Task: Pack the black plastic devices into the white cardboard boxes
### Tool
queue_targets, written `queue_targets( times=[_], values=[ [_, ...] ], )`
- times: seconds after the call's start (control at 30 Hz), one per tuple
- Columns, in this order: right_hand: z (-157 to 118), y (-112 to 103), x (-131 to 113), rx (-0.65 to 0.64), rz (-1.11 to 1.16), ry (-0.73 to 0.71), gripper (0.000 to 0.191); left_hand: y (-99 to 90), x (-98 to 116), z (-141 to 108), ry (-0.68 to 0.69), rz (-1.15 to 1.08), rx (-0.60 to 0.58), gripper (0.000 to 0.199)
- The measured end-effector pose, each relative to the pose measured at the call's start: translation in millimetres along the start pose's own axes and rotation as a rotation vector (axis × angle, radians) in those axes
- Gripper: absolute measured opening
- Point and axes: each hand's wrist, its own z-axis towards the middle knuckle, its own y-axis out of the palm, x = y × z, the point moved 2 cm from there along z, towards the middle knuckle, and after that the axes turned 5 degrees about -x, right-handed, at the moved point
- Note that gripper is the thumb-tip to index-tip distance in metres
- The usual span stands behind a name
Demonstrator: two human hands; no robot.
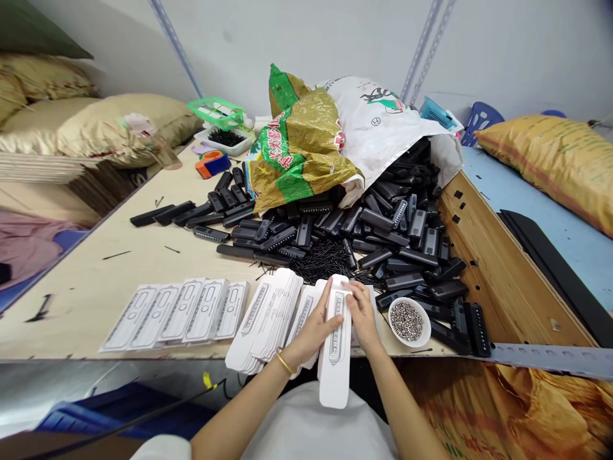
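Observation:
A long white printed card (336, 358) hangs over the table's front edge, held at its upper part between my two hands. My left hand (316, 329) grips its left side, thumb across the front. My right hand (363, 314) has its fingers bent on the upper right edge. Beside my left hand lies a thick stack of white printed cards (268, 313), with more cards partly under my hands. Farther left, several printed card pieces (205, 310) overlap in a row. A white bowl of small metal screws (407, 321) stands right of my right hand.
Behind my hands lie a heap of black plastic pieces (383, 236) and thin black sticks (325, 260). A white sack (373, 128) and a gold-green bag (306, 147) cover the heap's back. A wooden board (507, 275) edges the right side. An orange-blue tape roll (212, 165) sits at the back left.

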Motion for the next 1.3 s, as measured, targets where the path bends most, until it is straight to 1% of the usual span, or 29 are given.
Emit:
queue_targets(
  times=[0.07,0.13,0.17,0.2,0.27,0.3,0.37,0.43,0.5,0.57,0.63,0.73,0.83,0.9,0.97,1.0,1.03,1.1,1.13,1.17,1.2,1.23,1.3],
  values=[
    [-8,5,2,0.024,-0.032,0.043,0.030,0.5,-2,3,0.090,0.127,0.054,0.060],
    [-10,6,2,0.044,-0.024,0.070,0.031,2.2,-7,4,0.093,0.183,0.050,0.052],
    [-10,6,1,0.047,0.004,0.078,0.031,3.1,-10,4,0.074,0.180,0.042,0.054],
    [-9,5,1,0.052,0.052,0.083,0.029,3.8,-12,4,0.056,0.164,0.039,0.061],
    [-7,5,-1,0.067,0.189,0.092,0.021,4.4,-14,4,0.018,0.098,0.059,0.078],
    [-7,5,-3,0.064,0.267,0.102,0.021,4.2,-14,3,-0.009,0.061,0.073,0.086],
    [-5,8,-4,0.014,0.410,0.155,0.023,2.5,-14,4,-0.047,0.038,0.090,0.095],
    [-3,11,-3,-0.048,0.507,0.237,0.028,-0.7,-16,4,-0.026,0.112,0.089,0.099],
    [1,11,-2,-0.070,0.561,0.312,0.031,-4.9,-18,6,0.048,0.250,0.086,0.099],
    [6,10,1,-0.064,0.564,0.361,0.032,-8.8,-22,7,0.083,0.368,0.090,0.099],
    [7,10,5,-0.090,0.541,0.397,0.033,-11.0,-26,7,0.066,0.427,0.088,0.098],
    [-1,12,9,-0.112,0.507,0.395,0.035,-11.1,-25,7,0.038,0.431,0.085,0.097],
    [-18,14,12,-0.079,0.484,0.358,0.036,-10.7,-22,9,-0.009,0.374,0.079,0.099],
    [-27,15,16,-0.065,0.482,0.364,0.035,-12.9,-20,11,-0.084,0.351,0.116,0.093],
    [-29,12,20,-0.004,0.503,0.390,0.037,-15.8,-17,12,-0.094,0.416,0.185,0.078],
    [-28,9,22,0.062,0.520,0.406,0.038,-15.9,-15,11,-0.050,0.482,0.183,0.071],
    [-25,5,24,0.150,0.539,0.423,0.039,-14.1,-14,9,0.029,0.573,0.133,0.067],
    [-18,-1,27,0.303,0.574,0.448,0.039,-5.5,-12,3,0.236,0.802,-0.069,0.072],
    [-16,-3,27,0.327,0.578,0.457,0.038,-0.2,-12,-2,0.341,0.922,-0.165,0.076],
    [-14,-4,27,0.309,0.566,0.458,0.037,4.8,-12,-6,0.446,1.034,-0.226,0.078],
    [-13,-4,25,0.260,0.538,0.451,0.035,8.9,-12,-10,0.552,1.126,-0.247,0.075],
    [-13,-3,23,0.198,0.498,0.438,0.034,12.0,-11,-13,0.646,1.188,-0.240,0.068],
    [-15,-3,18,0.100,0.385,0.395,0.033,15.0,-5,-14,0.778,1.211,-0.226,0.054]
  ],
)
